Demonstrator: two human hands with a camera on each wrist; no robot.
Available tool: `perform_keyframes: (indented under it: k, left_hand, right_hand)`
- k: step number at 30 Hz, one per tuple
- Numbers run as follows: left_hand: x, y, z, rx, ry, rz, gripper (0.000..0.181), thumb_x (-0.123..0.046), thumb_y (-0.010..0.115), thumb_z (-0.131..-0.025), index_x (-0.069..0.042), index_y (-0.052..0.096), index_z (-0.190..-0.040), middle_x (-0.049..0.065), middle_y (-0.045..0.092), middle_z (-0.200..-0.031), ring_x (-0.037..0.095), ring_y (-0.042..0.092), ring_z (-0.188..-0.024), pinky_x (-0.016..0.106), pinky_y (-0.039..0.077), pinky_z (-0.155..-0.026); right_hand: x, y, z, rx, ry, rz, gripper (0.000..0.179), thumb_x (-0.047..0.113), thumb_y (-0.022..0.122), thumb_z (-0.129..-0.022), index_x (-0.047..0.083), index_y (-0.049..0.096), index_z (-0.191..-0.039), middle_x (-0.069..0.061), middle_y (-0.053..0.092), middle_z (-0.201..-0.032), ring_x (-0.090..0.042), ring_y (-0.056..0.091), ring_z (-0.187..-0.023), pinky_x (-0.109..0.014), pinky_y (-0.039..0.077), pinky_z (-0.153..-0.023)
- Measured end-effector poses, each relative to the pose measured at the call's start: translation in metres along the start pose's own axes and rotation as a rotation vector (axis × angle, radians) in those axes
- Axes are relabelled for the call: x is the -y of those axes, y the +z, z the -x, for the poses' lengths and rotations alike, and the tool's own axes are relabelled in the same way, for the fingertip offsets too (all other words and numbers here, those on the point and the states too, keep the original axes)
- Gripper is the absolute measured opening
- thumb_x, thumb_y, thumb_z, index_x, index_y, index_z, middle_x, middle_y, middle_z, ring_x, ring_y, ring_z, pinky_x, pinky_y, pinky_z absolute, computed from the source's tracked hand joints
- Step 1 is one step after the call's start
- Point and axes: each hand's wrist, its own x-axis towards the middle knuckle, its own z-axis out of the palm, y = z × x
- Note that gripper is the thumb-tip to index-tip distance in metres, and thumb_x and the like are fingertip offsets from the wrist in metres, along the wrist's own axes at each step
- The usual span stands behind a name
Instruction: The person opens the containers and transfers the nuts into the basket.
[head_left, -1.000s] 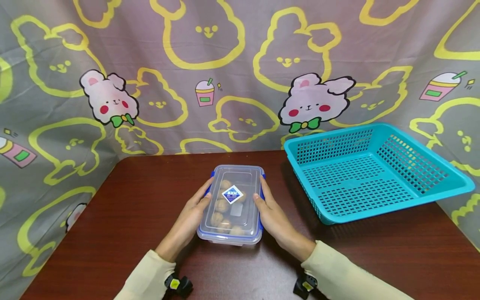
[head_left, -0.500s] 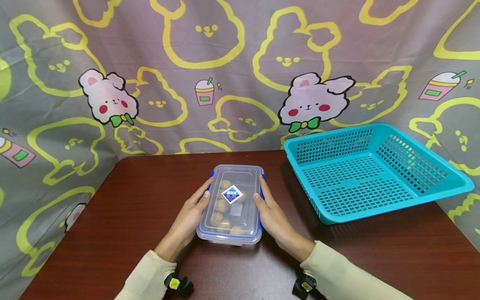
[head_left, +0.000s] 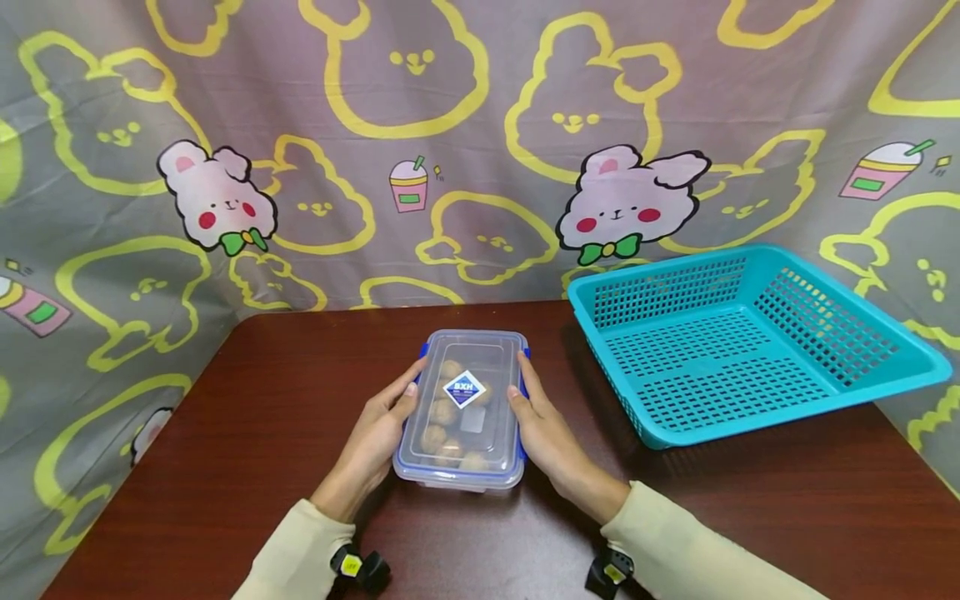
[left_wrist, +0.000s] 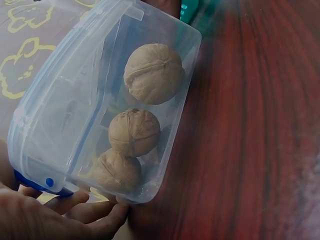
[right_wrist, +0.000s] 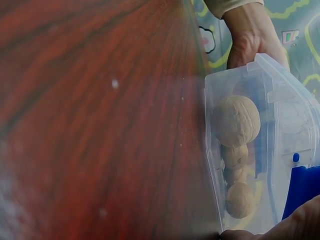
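A clear plastic food container (head_left: 491, 429) with a blue-rimmed lid and blue side clips is in the middle of the head view, its lid on. A white and blue diamond label (head_left: 464, 389) is stuck on top. Several walnuts (left_wrist: 154, 74) show through the walls, loose inside. My left hand (head_left: 373, 437) grips the left side, thumb at the lid's edge and fingers along the wall. On the opposite side my right hand (head_left: 553, 433) holds it the same way. In both wrist views the container's base is close to the table surface.
A turquoise perforated plastic basket (head_left: 705, 367) stands at the right of the dark red-brown wooden table (head_left: 247, 433). Behind the table hangs a grey-pink curtain (head_left: 450, 75) with yellow cartoon outlines.
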Motion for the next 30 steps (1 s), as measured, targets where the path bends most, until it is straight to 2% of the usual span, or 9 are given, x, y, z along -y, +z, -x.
perform_keyframes:
  k: [11, 20, 24, 30]
  left_hand:
    - [-0.0056, 0.0002, 0.0034, 0.028, -0.009, -0.015, 0.049, -0.015, 0.032, -0.115, -0.024, 0.042, -0.162, 0.010, 0.035, -0.169, 0.032, 0.046, -0.141, 0.040, 0.049, -0.108]
    - [-0.0044, 0.0004, 0.0012, 0.031, -0.001, -0.031, 0.050, -0.013, 0.030, -0.115, -0.023, 0.040, -0.163, 0.012, 0.035, -0.169, 0.030, 0.050, -0.135, 0.035, 0.053, -0.102]
    - [-0.0045, 0.0009, 0.0003, 0.031, -0.011, -0.027, 0.051, -0.013, 0.030, -0.115, -0.024, 0.041, -0.163, 0.011, 0.037, -0.167, 0.030, 0.053, -0.133, 0.035, 0.054, -0.101]
    - [-0.0057, 0.0018, 0.0008, 0.010, 0.007, -0.048, 0.050, -0.011, 0.031, -0.114, -0.021, 0.042, -0.162, 0.016, 0.039, -0.166, 0.031, 0.054, -0.132, 0.034, 0.055, -0.098]
  right_hand:
    - [-0.0001, -0.0002, 0.0010, 0.005, 0.009, 0.000, 0.062, 0.029, 0.036, -0.115, 0.037, 0.008, -0.169, -0.008, 0.014, -0.177, -0.038, 0.018, -0.161, -0.061, 0.014, -0.129]
    - [0.0015, 0.0003, 0.0015, -0.008, 0.004, 0.018, 0.061, 0.029, 0.037, -0.115, 0.037, 0.012, -0.169, -0.011, 0.021, -0.175, -0.041, 0.026, -0.158, -0.062, 0.020, -0.128]
    - [0.0013, -0.0003, 0.0008, -0.011, 0.006, 0.024, 0.060, 0.030, 0.036, -0.115, 0.037, 0.011, -0.169, -0.012, 0.020, -0.175, -0.041, 0.025, -0.158, -0.063, 0.019, -0.128]
    - [0.0006, -0.0014, -0.0001, -0.004, 0.001, 0.019, 0.060, 0.030, 0.036, -0.115, 0.036, 0.011, -0.169, -0.012, 0.020, -0.175, -0.041, 0.023, -0.159, -0.062, 0.019, -0.128]
